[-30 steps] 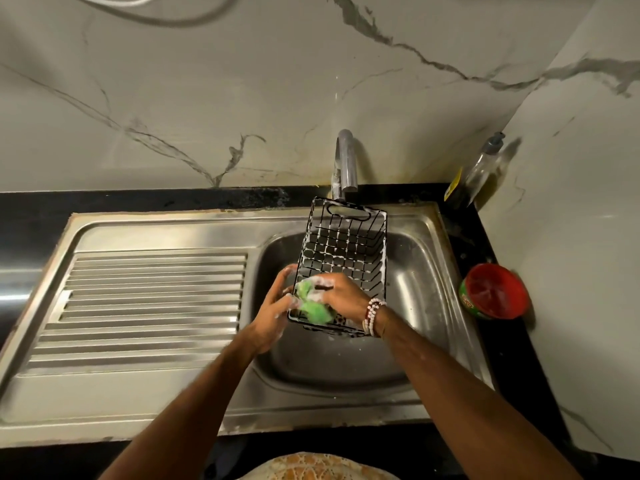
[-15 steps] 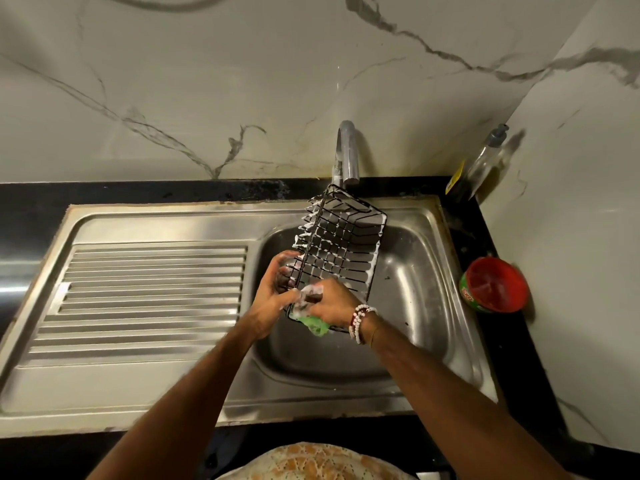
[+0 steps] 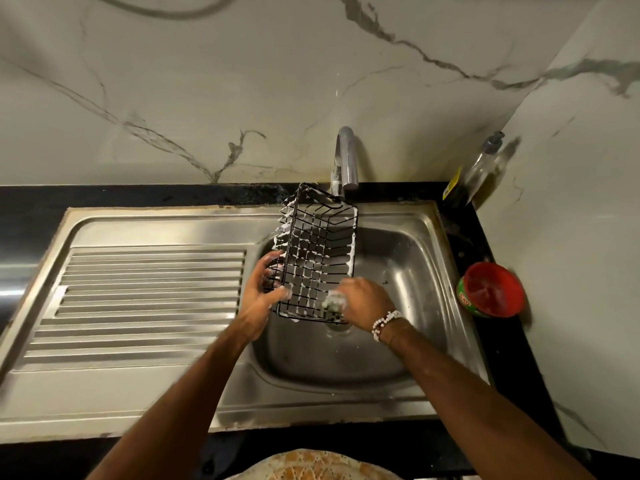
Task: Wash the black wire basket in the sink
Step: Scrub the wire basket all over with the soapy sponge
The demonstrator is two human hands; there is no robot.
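Left hand (image 3: 262,296) grips the basket (image 3: 317,254) by its left side, fingers curled round the wires. Basket is held tilted over the sink (image 3: 419,261) bowl, far end up by the tap (image 3: 346,157), foam clinging along both long edges. Right hand (image 3: 365,303) is closed on a foamy scrub pad (image 3: 334,302) at the near right corner; pad is blurred. No water visible from the tap. My read: soaping mostly done, rinse not started.

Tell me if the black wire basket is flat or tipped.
Tipped up: the black wire basket slants, near end low in the stainless steel sink, far end raised near the chrome tap.
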